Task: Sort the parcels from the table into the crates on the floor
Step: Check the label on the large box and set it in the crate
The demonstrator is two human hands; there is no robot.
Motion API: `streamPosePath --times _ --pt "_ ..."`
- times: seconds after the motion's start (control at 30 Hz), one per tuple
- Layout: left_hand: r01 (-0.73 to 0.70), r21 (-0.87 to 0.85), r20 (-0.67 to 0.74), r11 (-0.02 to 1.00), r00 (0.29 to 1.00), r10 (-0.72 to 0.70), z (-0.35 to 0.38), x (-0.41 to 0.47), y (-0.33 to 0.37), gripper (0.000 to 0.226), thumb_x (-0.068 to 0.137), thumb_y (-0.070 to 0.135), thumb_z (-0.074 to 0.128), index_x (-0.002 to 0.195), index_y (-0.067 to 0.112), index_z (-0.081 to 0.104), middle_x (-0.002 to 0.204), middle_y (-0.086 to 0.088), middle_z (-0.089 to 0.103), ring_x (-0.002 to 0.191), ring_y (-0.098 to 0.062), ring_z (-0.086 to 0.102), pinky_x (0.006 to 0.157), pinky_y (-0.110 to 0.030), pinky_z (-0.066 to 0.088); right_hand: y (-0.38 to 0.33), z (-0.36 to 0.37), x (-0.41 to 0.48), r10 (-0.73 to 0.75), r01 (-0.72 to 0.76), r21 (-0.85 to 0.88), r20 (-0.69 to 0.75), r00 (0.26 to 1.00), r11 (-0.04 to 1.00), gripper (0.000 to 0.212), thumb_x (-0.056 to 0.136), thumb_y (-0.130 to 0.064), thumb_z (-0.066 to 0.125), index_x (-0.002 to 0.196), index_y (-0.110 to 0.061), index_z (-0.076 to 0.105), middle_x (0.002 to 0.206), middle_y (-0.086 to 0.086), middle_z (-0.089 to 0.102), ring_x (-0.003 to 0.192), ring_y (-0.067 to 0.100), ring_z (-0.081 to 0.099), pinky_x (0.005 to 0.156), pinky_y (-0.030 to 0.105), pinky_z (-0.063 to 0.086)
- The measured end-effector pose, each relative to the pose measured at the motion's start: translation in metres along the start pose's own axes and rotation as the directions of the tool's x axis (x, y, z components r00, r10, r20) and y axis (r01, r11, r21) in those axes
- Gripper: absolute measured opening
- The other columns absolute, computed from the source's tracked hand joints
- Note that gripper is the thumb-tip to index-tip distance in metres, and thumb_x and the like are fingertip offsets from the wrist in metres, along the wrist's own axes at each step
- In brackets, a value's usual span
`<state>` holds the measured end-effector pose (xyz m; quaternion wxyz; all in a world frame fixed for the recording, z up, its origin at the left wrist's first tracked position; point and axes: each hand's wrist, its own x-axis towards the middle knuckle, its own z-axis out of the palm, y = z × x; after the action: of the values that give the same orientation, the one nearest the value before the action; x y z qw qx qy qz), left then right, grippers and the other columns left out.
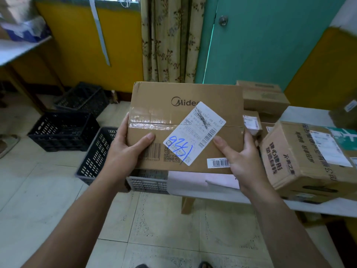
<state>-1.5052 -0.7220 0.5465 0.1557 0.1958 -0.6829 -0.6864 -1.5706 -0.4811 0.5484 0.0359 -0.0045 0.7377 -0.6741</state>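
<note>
I hold a flat brown Midea cardboard parcel (173, 113) in the air in front of me, between the table and the crates. It bears a white shipping label with blue handwriting. My left hand (125, 149) grips its left edge, thumb on top. My right hand (241, 157) grips its right edge the same way. Below the parcel stands a grey crate (96, 155), partly hidden by it. Two black crates (63, 130) (85, 97) stand farther left on the tiled floor. The white table (212, 188) at the right carries more parcels.
On the table lie a large brown box with black print (293, 159), a small box (251, 120) and a box farther back (264, 95). Another table (17, 49) with bags is at top left. A teal door and a curtain stand behind. My feet show at the bottom.
</note>
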Motion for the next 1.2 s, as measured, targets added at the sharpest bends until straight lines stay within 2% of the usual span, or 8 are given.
streamPosePath --times 0.1,0.23,0.47,0.6,0.7,0.8,0.97,1.2 --pt "-0.011 -0.049 -0.018 0.999 1.0 0.01 -0.036 0.011 0.006 0.075 0.087 0.012 0.073 0.15 0.037 0.039 0.128 0.009 0.064 0.095 0.002 0.07 0.069 -0.014 0.056 -0.005 0.04 -0.001 0.009 -0.01 0.023 0.022 1.0 1.0 0.067 0.074 -0.044 0.08 0.133 -0.042 0.049 0.12 -0.017 0.07 0.107 0.008 0.069 0.099 0.044 0.055" --pt "-0.05 -0.019 -0.026 0.999 0.998 0.049 -0.083 0.027 0.012 0.074 0.088 0.014 0.072 0.15 0.037 0.039 0.127 0.012 0.063 0.094 0.005 0.068 0.068 -0.012 0.055 -0.01 0.091 0.0 0.006 -0.008 0.042 0.043 0.999 0.999 0.061 0.082 -0.036 0.079 0.135 -0.038 0.05 0.122 -0.015 0.07 0.108 0.011 0.069 0.096 0.047 0.057" --pt "-0.031 -0.004 -0.039 1.0 0.999 0.031 -0.13 0.073 0.007 0.074 0.086 0.02 0.075 0.147 0.043 0.041 0.13 0.014 0.063 0.105 -0.002 0.068 0.079 -0.018 0.057 -0.014 0.148 0.025 0.006 -0.008 0.026 0.06 0.998 1.0 0.059 0.079 -0.039 0.08 0.131 -0.041 0.051 0.119 -0.018 0.07 0.108 0.01 0.069 0.096 0.048 0.056" --pt "-0.011 0.03 -0.039 0.999 0.999 0.012 -0.14 0.111 -0.003 0.073 0.086 0.024 0.076 0.146 0.045 0.041 0.131 0.014 0.063 0.113 -0.007 0.066 0.097 -0.036 0.055 -0.007 0.173 0.06 0.003 -0.002 -0.018 0.061 0.998 1.0 0.063 0.081 -0.042 0.08 0.136 -0.039 0.05 0.121 -0.02 0.068 0.111 0.008 0.067 0.1 0.047 0.054" --pt "0.003 0.036 -0.055 0.999 0.999 -0.001 -0.143 0.144 -0.014 0.073 0.086 0.023 0.076 0.147 0.043 0.041 0.13 0.014 0.064 0.114 -0.006 0.065 0.101 -0.039 0.052 0.004 0.19 0.091 0.023 -0.022 -0.023 0.066 0.998 0.999 0.064 0.08 -0.044 0.08 0.136 -0.041 0.05 0.12 -0.021 0.069 0.111 0.009 0.067 0.099 0.047 0.054" --pt "0.025 0.054 -0.082 0.998 0.996 -0.021 -0.142 0.192 -0.028 0.074 0.087 0.021 0.075 0.149 0.04 0.039 0.131 0.015 0.062 0.111 0.0 0.064 0.097 -0.029 0.054 0.02 0.214 0.137 0.058 -0.056 -0.025 0.083 0.995 0.998 0.064 0.08 -0.043 0.08 0.137 -0.04 0.049 0.121 -0.021 0.068 0.111 0.009 0.068 0.098 0.047 0.055" --pt "0.047 0.065 -0.084 0.997 0.996 -0.042 -0.138 0.239 -0.046 0.072 0.09 0.01 0.07 0.151 0.03 0.038 0.129 0.015 0.061 0.095 0.014 0.064 0.072 -0.007 0.051 0.043 0.236 0.178 0.136 -0.133 -0.034 0.1 0.986 0.99 0.073 0.078 -0.047 0.079 0.142 -0.038 0.045 0.129 -0.017 0.064 0.113 0.009 0.066 0.1 0.046 0.054" --pt "0.14 0.076 -0.043 0.987 0.99 -0.137 -0.133 0.314 -0.095 0.075 0.088 0.014 0.073 0.151 0.032 0.037 0.13 0.016 0.059 0.1 0.016 0.061 0.08 -0.007 0.051 0.075 0.26 0.24 0.289 -0.28 -0.111 0.074 0.954 0.954 0.06 0.08 -0.043 0.079 0.132 -0.03 0.051 0.12 -0.013 0.069 0.108 0.009 0.068 0.1 0.045 0.055"
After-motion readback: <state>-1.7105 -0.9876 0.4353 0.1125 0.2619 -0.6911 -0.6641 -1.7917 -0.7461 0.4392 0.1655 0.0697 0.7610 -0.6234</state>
